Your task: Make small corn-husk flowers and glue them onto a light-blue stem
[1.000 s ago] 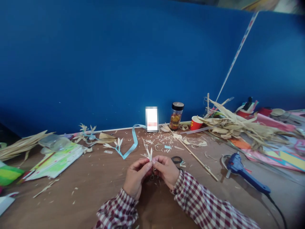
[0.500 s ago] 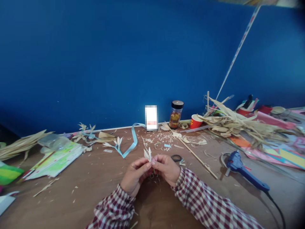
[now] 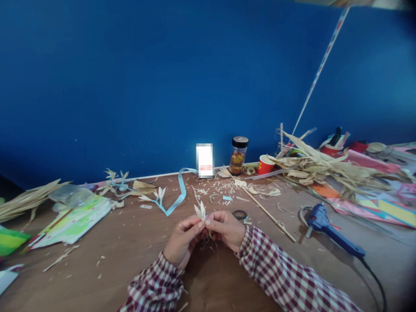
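Note:
Between the fingertips of both hands stands a small pale flower of corn husk [image 3: 200, 211], its pointed petals upward. My left hand [image 3: 184, 239] is closed, pinching the flower's base from the left. From the right, my right hand [image 3: 225, 228] is closed on the same base, thumbs nearly touching. The lower end of the flower is mostly hidden by the fingers. Scissors [image 3: 239, 215] lie just behind my right hand, partly covered. Beyond my left hand, a blue-wrapped stem with white husk blossoms [image 3: 159, 197] rests by a light blue ribbon [image 3: 182, 190].
A blue glue gun [image 3: 331, 232] with a black cord lies right. A thin stick [image 3: 269, 214] slants across the table among husk scraps. Behind stand a lidded jar [image 3: 238, 156] and a red paper cup [image 3: 266, 164]. Dried husks [image 3: 321, 167] pile at right; patterned paper [image 3: 76, 221] lies left.
Both hands keep their pinch on the husk flower, which has tilted slightly to the left. The view has shifted a little; the things on the table have not otherwise moved.

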Demonstrator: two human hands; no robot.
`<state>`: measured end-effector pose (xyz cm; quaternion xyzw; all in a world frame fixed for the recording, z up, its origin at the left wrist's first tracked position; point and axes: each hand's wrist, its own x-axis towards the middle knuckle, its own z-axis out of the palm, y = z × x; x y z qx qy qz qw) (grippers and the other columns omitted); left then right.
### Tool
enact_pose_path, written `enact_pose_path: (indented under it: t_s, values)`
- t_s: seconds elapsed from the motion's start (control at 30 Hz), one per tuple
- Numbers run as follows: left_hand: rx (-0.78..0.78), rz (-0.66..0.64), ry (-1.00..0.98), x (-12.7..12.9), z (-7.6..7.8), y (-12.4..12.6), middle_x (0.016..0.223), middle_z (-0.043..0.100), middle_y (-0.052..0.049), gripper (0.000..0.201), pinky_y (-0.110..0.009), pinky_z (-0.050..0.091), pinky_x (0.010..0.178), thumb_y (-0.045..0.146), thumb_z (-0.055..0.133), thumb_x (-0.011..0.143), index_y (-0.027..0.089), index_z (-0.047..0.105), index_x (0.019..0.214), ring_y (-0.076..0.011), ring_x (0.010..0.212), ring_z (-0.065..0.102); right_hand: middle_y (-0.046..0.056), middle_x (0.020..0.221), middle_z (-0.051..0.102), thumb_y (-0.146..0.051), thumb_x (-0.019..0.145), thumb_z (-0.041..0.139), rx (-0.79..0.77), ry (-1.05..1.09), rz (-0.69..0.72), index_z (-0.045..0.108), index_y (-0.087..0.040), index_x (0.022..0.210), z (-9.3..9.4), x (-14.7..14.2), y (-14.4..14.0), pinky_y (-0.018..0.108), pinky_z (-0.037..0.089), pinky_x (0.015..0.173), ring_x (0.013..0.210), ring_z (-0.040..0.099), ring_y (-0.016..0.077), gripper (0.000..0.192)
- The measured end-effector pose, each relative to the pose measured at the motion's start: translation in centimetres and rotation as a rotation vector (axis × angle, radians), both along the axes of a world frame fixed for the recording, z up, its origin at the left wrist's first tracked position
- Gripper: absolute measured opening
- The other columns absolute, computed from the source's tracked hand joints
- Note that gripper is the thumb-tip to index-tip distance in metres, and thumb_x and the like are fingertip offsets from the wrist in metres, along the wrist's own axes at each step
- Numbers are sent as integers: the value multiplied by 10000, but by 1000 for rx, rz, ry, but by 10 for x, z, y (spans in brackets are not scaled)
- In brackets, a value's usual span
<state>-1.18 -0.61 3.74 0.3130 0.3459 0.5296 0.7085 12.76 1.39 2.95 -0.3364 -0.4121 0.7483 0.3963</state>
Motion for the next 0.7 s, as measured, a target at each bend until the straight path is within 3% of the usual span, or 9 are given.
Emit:
enact_pose_path:
  t_s: [0.27, 0.7]
  values:
    - [16, -11, -25, 0, -6, 2, 592, 645, -16, 82, -235, 475, 594, 188, 699, 621, 138, 681, 683, -108, 564, 584, -3, 583, 592, -361, 616, 700, -57, 52, 22, 595, -114, 645, 3, 0, 0, 156, 315, 426, 466, 476, 43, 271]
    - [71, 35, 85, 3, -3, 0, 615, 624, -7, 63, -236, 475, 587, 192, 681, 638, 133, 672, 657, -107, 562, 573, -16, 536, 572, -386, 614, 694, -57, 33, -24, 601, -112, 619, -2, -2, 0, 159, 296, 398, 424, 445, 38, 290]
